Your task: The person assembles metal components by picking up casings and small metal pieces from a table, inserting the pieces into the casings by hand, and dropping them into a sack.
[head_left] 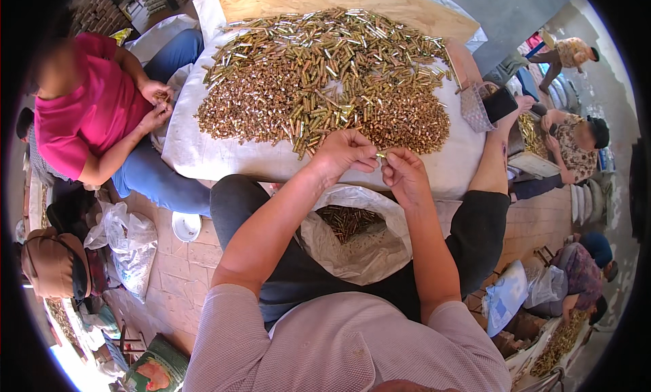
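Observation:
My left hand [347, 152] and my right hand [405, 170] meet above the near edge of the table, fingers pinched. Between their fingertips is a small yellow-green metal tube [380, 155], gripped from both sides. Just beyond my hands lies a wide heap of brass-coloured metal tubes [339, 60]. Smaller copper-coloured metal pieces are piled at its left [244, 110] and right [413, 121]. Below my hands, between my legs, an open white sack [352, 260] holds many thin brass-coloured metal pieces [347, 222].
A white cloth [196, 151] covers the table, with a wooden board [339, 0] at its far side. At left a person in a pink shirt [102, 114] handles small pieces. A woven basket [478, 107] with a dark phone [500, 105] stands at right. A white bucket [186, 226] is on the floor.

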The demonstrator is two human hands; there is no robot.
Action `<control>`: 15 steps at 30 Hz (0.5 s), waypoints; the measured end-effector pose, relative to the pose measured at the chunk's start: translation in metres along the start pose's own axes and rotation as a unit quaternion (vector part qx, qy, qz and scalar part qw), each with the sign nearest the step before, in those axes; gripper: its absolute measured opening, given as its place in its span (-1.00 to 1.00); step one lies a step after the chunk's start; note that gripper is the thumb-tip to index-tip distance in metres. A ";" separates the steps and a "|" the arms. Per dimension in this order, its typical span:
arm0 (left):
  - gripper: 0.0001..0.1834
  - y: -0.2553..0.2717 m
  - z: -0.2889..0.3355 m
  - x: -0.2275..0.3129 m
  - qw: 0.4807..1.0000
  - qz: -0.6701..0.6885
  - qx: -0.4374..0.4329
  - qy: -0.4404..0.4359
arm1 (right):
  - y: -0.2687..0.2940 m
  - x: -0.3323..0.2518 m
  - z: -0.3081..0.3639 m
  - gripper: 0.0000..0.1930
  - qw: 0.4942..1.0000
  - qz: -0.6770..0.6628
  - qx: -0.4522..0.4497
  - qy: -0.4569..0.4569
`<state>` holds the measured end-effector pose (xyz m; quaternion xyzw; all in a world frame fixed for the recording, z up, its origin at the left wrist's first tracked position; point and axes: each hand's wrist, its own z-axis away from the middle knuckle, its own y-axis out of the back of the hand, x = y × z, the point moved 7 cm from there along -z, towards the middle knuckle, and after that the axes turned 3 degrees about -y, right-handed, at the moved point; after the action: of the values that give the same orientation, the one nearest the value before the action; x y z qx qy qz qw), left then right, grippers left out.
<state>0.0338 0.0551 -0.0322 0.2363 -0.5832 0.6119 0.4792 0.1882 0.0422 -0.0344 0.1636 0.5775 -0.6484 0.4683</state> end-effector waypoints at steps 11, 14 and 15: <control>-0.86 -0.016 0.004 -0.004 1.000 -0.011 0.002 0.002 | 0.006 0.003 0.001 -0.92 0.996 -0.054 -0.062 -0.036; -0.86 -0.014 0.001 -0.014 0.999 -0.026 0.012 0.023 | 0.009 0.001 0.002 -0.92 0.998 -0.030 -0.058 -0.020; -0.87 -0.009 -0.005 -0.024 0.997 0.059 -0.048 -0.009 | 0.001 0.003 0.000 -0.92 0.997 -0.030 -0.068 -0.023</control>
<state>0.0536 0.0514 -0.0488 0.1837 -0.6288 0.6085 0.4478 0.1882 0.0408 -0.0373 0.0988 0.6139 -0.6251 0.4718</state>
